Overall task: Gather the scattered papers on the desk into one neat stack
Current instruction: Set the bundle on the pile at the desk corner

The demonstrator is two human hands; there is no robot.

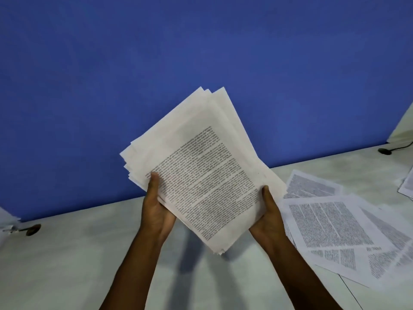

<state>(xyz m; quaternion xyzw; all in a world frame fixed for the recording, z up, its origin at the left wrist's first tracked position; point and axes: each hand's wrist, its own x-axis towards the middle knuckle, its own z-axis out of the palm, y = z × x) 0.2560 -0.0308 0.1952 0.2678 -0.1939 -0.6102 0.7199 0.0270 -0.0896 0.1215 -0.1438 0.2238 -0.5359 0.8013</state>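
A sheaf of printed papers (201, 166) is held up above the white desk (67, 260), tilted, its edges fanned and uneven. My left hand (156, 209) grips its lower left side, thumb on the top sheet. My right hand (269, 218) grips its lower right side, thumb also on top. Several loose printed sheets (335, 231) lie overlapping on the desk to the right of my right hand. Another sheet (406, 184) shows at the far right edge.
A blue partition wall (201, 52) stands behind the desk. A round cable hole (33, 229) sits at the far left, beside a blurred white object (6, 222). A dark cable and plug (385, 151) lie at the back right.
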